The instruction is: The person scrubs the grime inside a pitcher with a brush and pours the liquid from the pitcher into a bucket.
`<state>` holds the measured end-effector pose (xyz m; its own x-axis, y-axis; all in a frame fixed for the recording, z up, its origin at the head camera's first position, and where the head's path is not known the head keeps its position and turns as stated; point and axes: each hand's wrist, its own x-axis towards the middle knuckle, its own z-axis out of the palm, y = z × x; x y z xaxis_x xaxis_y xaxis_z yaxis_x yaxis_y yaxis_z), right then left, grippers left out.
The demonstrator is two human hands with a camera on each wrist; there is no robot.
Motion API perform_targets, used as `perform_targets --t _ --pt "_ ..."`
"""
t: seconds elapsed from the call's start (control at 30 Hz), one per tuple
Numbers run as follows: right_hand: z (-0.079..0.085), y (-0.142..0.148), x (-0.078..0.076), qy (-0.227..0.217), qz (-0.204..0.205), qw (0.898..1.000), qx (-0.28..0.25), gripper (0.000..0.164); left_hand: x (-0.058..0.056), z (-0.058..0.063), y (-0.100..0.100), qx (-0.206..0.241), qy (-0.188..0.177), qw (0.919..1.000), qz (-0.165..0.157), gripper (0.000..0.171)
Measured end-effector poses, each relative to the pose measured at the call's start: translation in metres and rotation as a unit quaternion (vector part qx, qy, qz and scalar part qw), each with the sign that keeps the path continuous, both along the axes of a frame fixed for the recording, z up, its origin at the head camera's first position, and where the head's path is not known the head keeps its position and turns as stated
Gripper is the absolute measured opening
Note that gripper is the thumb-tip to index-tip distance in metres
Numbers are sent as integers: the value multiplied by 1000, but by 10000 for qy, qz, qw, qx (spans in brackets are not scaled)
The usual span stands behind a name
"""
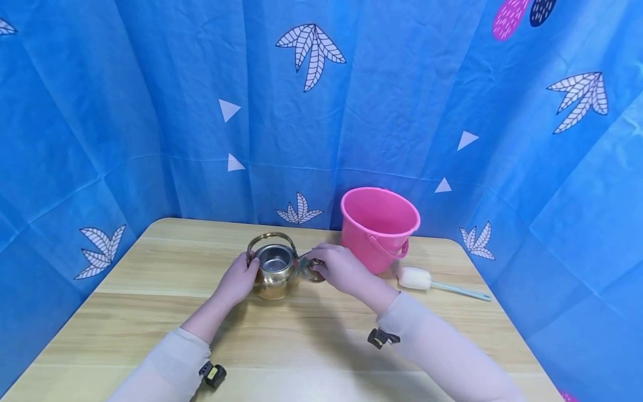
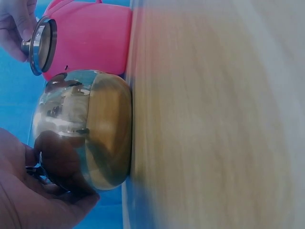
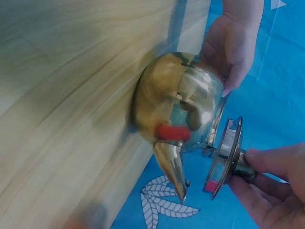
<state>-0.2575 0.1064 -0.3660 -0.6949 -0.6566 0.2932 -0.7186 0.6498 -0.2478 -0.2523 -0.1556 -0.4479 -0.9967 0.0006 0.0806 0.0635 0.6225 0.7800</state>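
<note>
Apparently, the lid (image 3: 225, 155) is being handled off the teapot (image 1: 273, 287), pinched by the right hand (image 1: 339, 269), while the teapot, between the hands, is gripped at its side by the left hand (image 1: 238, 280). Steady support seems called for next; in the head view, the spout (image 3: 170, 164) is partly covered.

A creased, bright blue curtain (image 1: 402, 111), printed with white leaves (image 1: 315, 64) and small pale triangles (image 1: 228, 110), hangs beyond the far edge and both side edges of a light wood-grain table (image 1: 150, 312) with rounded far corners; soft glare whitens its near edge.
</note>
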Motion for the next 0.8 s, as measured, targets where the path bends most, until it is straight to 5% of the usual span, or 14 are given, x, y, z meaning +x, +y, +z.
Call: perform_targets --t 0.8 --pt "-3 35 10 -190 -167 9991 349 22 1 2 1 6 -12 10000 9 52"
